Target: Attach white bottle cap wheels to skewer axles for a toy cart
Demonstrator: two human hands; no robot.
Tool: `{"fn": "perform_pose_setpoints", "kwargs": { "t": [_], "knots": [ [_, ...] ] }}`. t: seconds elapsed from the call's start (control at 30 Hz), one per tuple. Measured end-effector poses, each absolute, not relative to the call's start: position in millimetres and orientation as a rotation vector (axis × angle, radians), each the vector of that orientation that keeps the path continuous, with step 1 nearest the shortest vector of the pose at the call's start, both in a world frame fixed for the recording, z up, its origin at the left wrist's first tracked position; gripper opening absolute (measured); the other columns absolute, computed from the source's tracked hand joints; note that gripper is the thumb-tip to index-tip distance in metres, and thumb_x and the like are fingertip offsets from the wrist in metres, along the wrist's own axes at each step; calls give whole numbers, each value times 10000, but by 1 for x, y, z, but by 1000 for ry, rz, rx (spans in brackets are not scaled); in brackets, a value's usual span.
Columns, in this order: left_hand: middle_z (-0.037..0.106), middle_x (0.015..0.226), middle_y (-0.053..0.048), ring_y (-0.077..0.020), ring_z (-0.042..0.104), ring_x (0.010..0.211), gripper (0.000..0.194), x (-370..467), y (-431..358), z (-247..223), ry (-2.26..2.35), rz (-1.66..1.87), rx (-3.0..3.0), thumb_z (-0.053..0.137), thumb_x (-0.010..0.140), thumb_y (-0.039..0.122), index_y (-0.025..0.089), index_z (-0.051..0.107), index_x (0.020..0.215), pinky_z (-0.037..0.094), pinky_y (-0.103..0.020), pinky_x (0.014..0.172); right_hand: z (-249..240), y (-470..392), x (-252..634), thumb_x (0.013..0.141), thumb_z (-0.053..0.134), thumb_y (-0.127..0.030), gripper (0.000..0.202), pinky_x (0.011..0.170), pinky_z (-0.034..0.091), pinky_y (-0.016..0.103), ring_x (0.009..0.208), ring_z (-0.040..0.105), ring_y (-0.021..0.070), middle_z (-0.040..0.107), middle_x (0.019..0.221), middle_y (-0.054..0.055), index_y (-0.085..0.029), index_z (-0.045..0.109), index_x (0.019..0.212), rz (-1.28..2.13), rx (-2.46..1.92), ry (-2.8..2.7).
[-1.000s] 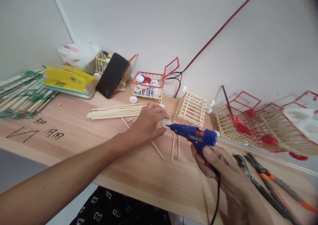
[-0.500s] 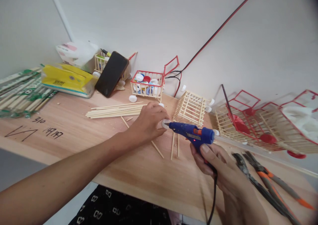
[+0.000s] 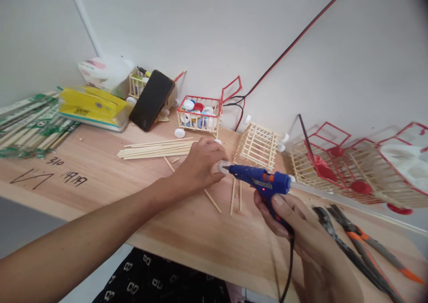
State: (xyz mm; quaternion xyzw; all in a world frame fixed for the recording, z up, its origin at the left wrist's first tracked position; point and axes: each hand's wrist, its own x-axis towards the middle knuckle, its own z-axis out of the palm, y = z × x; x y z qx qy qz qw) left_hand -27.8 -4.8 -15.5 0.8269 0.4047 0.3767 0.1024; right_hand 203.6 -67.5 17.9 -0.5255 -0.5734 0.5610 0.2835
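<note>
White cap point(image 3: 221, 166) pinched at your left hand's point(image 3: 202, 162) fingertips, you hold a blue glue gun point(image 3: 261, 178) in your right hand point(image 3: 289, 216), fingers around its handle, nozzle at the cap. Both hands work nearer you than the red-rimmed basket point(image 3: 199, 116); a phone point(image 3: 152, 100) leans left of that basket.

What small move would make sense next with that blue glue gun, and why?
Perhaps a gentle trigger squeeze by the right hand: the blue glue gun has its red light on, and its nozzle points at the white cap in the left hand.
</note>
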Motion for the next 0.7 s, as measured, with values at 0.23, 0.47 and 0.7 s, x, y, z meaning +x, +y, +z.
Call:
{"fn": "perform_pose_setpoints", "kwargs": {
  "t": [0.23,0.47,0.7],
  "knots": [
    [651,1031,-44,-251,498,1055,196,-28,-5,-17,1198,1089,2457,638,757,220,190,637,951,366,-400,904,14,-67,205,839,522,-572,405,454,119,253,434,230,67,356,511,-55,-169,534,801,1452,-1369,-1596],
    [652,1039,-42,-258,493,1070,203,-28,-3,-20,1207,1089,2460,646,746,224,206,638,948,361,-404,900,18,-69,203,845,517,-562,402,460,99,264,421,224,66,379,497,-52,-163,557,817,1475,-1352,-1532],
    [652,1018,-51,-252,503,1044,186,-28,-3,-17,1209,1110,2462,646,752,230,187,639,933,363,-402,901,17,-70,206,829,542,-556,405,475,110,272,418,268,75,393,450,-46,-154,579,858,1456,-1373,-1458]
  ]
}}
